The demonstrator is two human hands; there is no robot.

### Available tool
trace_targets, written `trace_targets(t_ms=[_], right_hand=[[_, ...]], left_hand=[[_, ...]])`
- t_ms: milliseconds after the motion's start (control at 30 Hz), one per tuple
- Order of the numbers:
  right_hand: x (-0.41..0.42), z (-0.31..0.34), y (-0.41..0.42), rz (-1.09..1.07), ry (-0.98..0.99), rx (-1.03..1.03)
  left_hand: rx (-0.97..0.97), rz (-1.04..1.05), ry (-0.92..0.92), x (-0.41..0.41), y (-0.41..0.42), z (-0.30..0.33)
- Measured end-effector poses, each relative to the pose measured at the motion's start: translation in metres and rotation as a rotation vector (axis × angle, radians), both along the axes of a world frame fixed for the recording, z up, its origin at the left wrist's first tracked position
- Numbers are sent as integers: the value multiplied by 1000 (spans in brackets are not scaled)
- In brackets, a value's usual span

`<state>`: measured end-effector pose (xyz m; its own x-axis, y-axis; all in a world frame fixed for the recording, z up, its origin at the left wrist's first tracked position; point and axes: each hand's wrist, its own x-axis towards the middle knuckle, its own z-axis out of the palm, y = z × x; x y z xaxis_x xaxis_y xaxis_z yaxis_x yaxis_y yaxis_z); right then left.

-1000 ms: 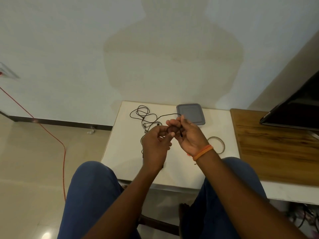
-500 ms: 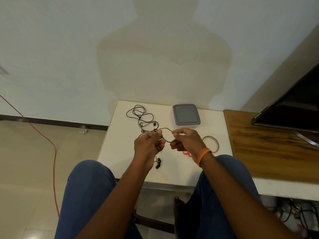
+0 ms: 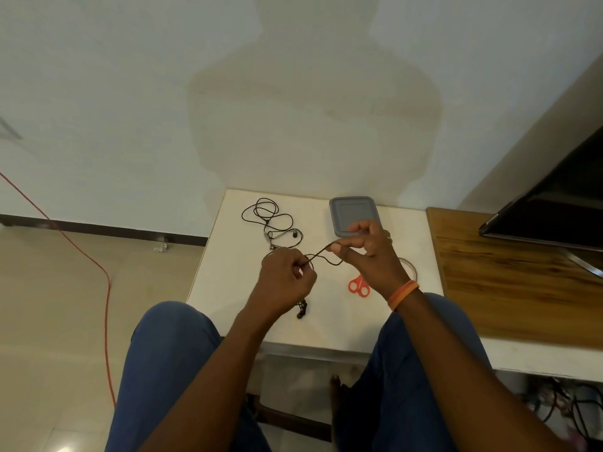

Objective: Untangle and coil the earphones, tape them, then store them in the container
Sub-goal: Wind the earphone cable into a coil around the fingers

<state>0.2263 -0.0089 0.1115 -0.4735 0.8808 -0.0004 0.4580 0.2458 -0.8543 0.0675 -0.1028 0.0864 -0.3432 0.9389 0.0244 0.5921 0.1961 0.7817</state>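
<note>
earphone cord [image 3: 323,254] between both hands' fingers [image 3: 342,252]

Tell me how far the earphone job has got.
Done: nothing finished; a second earphone set lies tangled on the white table.
In hand: left hand and right hand pinch a black earphone cord stretched between them, earbuds dangling below.
Left: coiling, taping with the tape roll beside the orange scissors, then storing in the lidded grey container.
</note>
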Motion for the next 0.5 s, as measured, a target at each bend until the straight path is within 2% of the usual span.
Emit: trace_targets(t_ms=[67,133,233,333,400,500], right_hand=[[-1,2,-4,56,76,-50],[-3,6,-7,85,205,-126],[-6,13,-8,52,320,-208],[-4,14,-7,79,313,-266],[-3,16,-9,124,304,-296],[-2,18,-10,177,342,-398]], left_hand=[[29,-82,105,6,2,-5],[63,-125,32,10,4,-6],[-49,-143,-386,15,3,3],[-143,-225,-825,20,-2,14],[-183,-269,-1021,22,-3,19],[-296,-339,-1192,24,-5,22]])
